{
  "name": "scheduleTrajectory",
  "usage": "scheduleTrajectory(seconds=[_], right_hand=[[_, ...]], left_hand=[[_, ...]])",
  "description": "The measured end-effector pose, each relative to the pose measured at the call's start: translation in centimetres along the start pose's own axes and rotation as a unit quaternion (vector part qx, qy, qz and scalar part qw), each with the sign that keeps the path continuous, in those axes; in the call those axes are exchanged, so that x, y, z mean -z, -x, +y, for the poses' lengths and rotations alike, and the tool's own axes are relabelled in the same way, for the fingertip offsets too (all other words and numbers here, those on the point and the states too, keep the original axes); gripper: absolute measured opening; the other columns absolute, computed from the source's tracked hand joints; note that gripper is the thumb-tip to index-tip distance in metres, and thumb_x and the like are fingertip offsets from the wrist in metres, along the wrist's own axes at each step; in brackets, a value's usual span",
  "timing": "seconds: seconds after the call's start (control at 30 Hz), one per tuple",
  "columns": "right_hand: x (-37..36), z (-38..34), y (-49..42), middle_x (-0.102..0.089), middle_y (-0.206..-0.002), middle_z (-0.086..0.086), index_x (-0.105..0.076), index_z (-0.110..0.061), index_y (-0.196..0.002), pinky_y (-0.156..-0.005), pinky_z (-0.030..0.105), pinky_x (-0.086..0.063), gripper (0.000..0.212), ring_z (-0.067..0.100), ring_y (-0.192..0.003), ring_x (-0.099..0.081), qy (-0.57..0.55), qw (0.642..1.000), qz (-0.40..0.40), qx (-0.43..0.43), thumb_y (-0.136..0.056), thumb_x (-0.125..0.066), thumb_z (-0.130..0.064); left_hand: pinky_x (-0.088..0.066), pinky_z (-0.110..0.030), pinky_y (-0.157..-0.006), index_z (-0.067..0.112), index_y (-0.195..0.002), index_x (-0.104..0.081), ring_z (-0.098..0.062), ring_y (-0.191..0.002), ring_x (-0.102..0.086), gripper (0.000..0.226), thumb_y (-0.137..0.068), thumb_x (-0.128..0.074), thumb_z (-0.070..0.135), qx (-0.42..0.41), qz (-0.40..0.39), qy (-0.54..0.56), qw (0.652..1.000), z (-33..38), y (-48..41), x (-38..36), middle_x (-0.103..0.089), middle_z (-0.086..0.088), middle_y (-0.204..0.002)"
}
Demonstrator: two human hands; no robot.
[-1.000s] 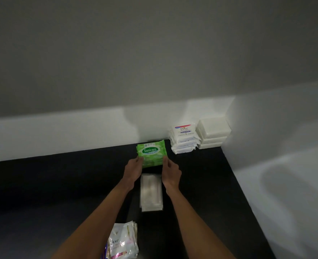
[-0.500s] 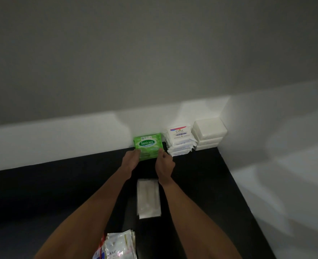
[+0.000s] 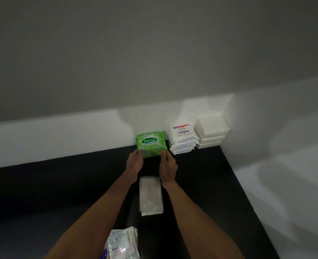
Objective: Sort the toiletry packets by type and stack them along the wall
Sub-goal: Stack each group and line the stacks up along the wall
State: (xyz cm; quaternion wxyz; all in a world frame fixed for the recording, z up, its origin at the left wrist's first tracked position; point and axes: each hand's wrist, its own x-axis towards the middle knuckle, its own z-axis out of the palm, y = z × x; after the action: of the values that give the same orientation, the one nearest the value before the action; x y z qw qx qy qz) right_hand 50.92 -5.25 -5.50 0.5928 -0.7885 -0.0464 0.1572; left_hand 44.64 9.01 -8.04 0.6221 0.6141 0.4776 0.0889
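Green Sanicare stack (image 3: 150, 143) is at the back of the black table (image 3: 61, 184), up against the white wall (image 3: 79, 135). It's a few pkts high, w/ the top label facing up and "15" readable at its front-left. Left hand (image 3: 135, 163) grips the stack's front-left corner w/ fingers curled onto its side. Right hand (image 3: 167, 165) grips the front-right corner the same way, so the stack is clamped btwn both hands. Can't tell if the bottom pkt is fully down on the table, since the hands hide that edge. Just beside it on the right is the Dove wipes stack (image 3: 182, 139), white pkts w/ a blue/red label on top, edges a bit uneven, also at the wall. Right of that, tucked into the corner where the 2 walls meet, is the plain white stack (image 3: 212, 130), 3 blocks high and neatly squared, close against the Dove wipes stack. A flat pale pile (image 3: 151, 195) lies on the table btwn the forearms, nearer the camera than the hands, long side running front to back and apart from the green stack. At the bottom edge, partly cut off by the frame, is a loose bunch of Dove sachets (image 3: 121, 245), fanned out just right of the left forearm.
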Motion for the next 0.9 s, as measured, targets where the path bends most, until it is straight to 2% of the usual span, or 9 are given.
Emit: scheduleTrajectory(seconds=[0.1, 0.23, 0.4, 0.5, 0.57, 0.63, 0.7, 0.83, 0.9], right_hand=[[-0.5, 0.0, -0.3, -0.077, -0.113, 0.002, -0.075, -0.025, -0.122, -0.093, 0.034, -0.051, 0.036, 0.022, -0.108, -0.069, 0.015, 1.000, -0.005, -0.008, -0.112, -0.046, -0.043], [-0.7, -0.7, -0.6, -0.076, -0.115, 0.006, -0.076, -0.020, -0.122, -0.085, 0.025, -0.042, 0.036, 0.021, -0.103, -0.066, 0.024, 1.000, 0.003, -0.014, -0.113, -0.047, -0.039], [-0.1, -0.7, -0.7, -0.071, -0.103, -0.001, -0.077, -0.018, -0.116, -0.078, 0.023, -0.040, 0.036, 0.016, -0.097, -0.064, 0.012, 1.000, 0.000, -0.018, -0.113, -0.048, -0.039], [0.0, -0.9, -0.8, -0.068, -0.106, -0.003, -0.076, -0.017, -0.120, -0.083, 0.023, -0.040, 0.039, 0.016, -0.100, -0.061, 0.003, 1.000, 0.002, -0.024, -0.113, -0.047, -0.043], [-0.1, -1.3, -0.9, -0.072, -0.119, -0.001, -0.074, -0.021, -0.128, -0.093, 0.027, -0.044, 0.043, 0.021, -0.111, -0.064, 0.000, 1.000, 0.011, -0.029, -0.112, -0.045, -0.049], [-0.5, -1.5, -1.0, -0.074, -0.126, 0.001, -0.073, -0.026, -0.130, -0.099, 0.030, -0.047, 0.042, 0.024, -0.116, -0.066, 0.003, 0.999, 0.026, -0.024, -0.112, -0.043, -0.050], [-0.8, -1.9, -1.1, -0.076, -0.120, 0.001, -0.075, -0.026, -0.122, -0.096, 0.029, -0.048, 0.039, 0.024, -0.111, -0.067, 0.005, 0.999, 0.035, -0.022, -0.113, -0.043, -0.045], [-1.2, -1.8, -1.6, -0.078, -0.108, 0.000, -0.077, -0.022, -0.114, -0.087, 0.028, -0.050, 0.038, 0.022, -0.102, -0.072, 0.020, 0.998, 0.048, -0.018, -0.112, -0.045, -0.043], [-1.2, -1.6, -1.8, -0.078, -0.106, 0.000, -0.077, -0.022, -0.113, -0.082, 0.024, -0.047, 0.038, 0.021, -0.101, -0.073, 0.030, 0.998, 0.046, -0.016, -0.112, -0.046, -0.043]], left_hand=[[-0.060, -0.051, -0.096, 0.026, -0.116, -0.075, -0.029, -0.100, -0.074, 0.050, -0.089, -0.045, 0.056, -0.014, -0.002, -0.010, 1.000, 2.8, 3.5, -0.2, -0.078, -0.006, -0.108], [-0.059, -0.043, -0.096, 0.031, -0.113, -0.077, -0.023, -0.099, -0.074, 0.044, -0.088, -0.049, 0.052, -0.008, -0.010, -0.007, 1.000, 2.6, 2.8, -0.2, -0.079, -0.006, -0.109], [-0.059, -0.051, -0.101, 0.031, -0.114, -0.079, -0.023, -0.103, -0.075, 0.042, -0.088, -0.052, 0.049, -0.007, -0.020, 0.016, 1.000, 3.3, 3.4, -0.2, -0.079, -0.001, -0.109], [-0.059, -0.051, -0.100, 0.034, -0.108, -0.081, -0.024, -0.102, -0.076, 0.040, -0.085, -0.056, 0.055, 0.018, -0.024, 0.026, 0.999, 3.0, 3.0, 0.0, -0.081, 0.000, -0.106], [-0.059, -0.051, -0.101, 0.035, -0.107, -0.081, -0.024, -0.103, -0.076, 0.044, -0.083, -0.056, 0.061, 0.026, -0.023, 0.027, 0.999, 2.9, 2.7, 0.2, -0.081, 0.000, -0.106], [-0.057, -0.049, -0.103, 0.030, -0.115, -0.080, -0.025, -0.105, -0.074, 0.050, -0.090, -0.051, 0.062, 0.010, -0.004, 0.002, 1.000, 3.9, 3.6, 0.2, -0.079, -0.002, -0.111], [-0.055, -0.045, -0.103, 0.021, -0.123, -0.076, -0.029, -0.108, -0.070, 0.049, -0.104, -0.046, 0.054, -0.011, 0.013, -0.041, 0.999, 5.1, 4.8, 0.0, -0.075, -0.007, -0.116], [-0.050, -0.038, -0.086, 0.012, -0.117, -0.073, -0.036, -0.104, -0.069, 0.044, -0.112, -0.039, 0.039, -0.035, 0.021, -0.100, 0.994, 5.6, 5.0, -0.3, -0.073, -0.016, -0.111], [-0.050, -0.038, -0.087, 0.011, -0.119, -0.073, -0.035, -0.105, -0.068, 0.043, -0.112, -0.039, 0.037, -0.038, 0.019, -0.110, 0.993, 5.6, 5.0, -0.1, -0.072, -0.015, -0.112]])
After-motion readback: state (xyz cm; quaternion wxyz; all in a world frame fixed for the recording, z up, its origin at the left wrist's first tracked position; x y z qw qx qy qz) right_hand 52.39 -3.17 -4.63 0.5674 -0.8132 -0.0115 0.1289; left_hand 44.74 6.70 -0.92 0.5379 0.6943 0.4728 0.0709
